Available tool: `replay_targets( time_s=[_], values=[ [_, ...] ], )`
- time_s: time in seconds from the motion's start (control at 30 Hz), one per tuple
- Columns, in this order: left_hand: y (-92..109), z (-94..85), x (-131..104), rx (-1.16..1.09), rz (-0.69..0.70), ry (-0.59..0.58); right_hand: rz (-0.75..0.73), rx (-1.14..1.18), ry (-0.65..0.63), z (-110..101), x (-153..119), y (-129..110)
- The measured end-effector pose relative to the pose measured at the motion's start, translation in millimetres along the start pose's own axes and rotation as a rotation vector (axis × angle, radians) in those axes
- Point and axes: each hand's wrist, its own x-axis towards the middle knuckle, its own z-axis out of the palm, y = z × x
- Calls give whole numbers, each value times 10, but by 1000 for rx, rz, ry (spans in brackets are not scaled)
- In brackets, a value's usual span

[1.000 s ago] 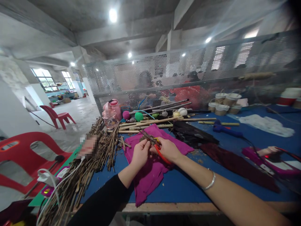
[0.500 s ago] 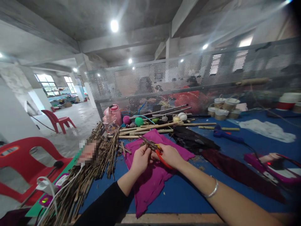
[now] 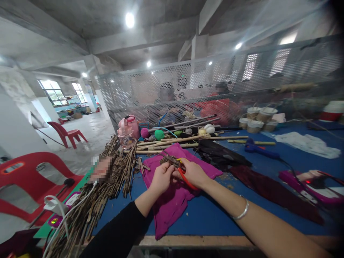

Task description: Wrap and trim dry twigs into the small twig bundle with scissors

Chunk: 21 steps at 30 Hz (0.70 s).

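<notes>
My right hand (image 3: 194,173) is closed around scissors (image 3: 186,179) with red and yellow handles. Their dark blades (image 3: 169,155) point up and left, over a small brown clump of twig-like pieces (image 3: 164,161). My left hand (image 3: 160,178) pinches at the near side of that clump, thumb and fingers together; its exact grip is hidden by the fingers. Both hands nearly meet above a magenta cloth (image 3: 172,211), which lies spread on the blue tabletop (image 3: 206,222).
A heap of dry twigs (image 3: 94,200) covers the table's left side. Behind the cloth lie wooden sticks (image 3: 185,140) and yarn balls (image 3: 159,134). Dark cloths (image 3: 223,156), a blue corded tool (image 3: 262,150) and small pots (image 3: 254,126) are to the right. A perforated screen (image 3: 145,86) stands behind.
The view has tilted and shifted slightly. Both hands stay together over the cloth, and the scissors keep nearly the same place by the clump.
</notes>
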Motion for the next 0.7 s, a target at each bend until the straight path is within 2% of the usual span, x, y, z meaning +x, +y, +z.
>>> replay_targets(
  time_s=[0.2, 0.47, 0.7],
  values=[
    [63, 9, -13, 22, 18, -3, 53, -39, -38, -22, 5, -12],
    [98, 3, -6, 119, 40, 18, 51, -104, -41, -6, 33, 16],
    [98, -7, 6, 200, 4, 123, 16, -175, -17, -18, 9, -2]
  ],
)
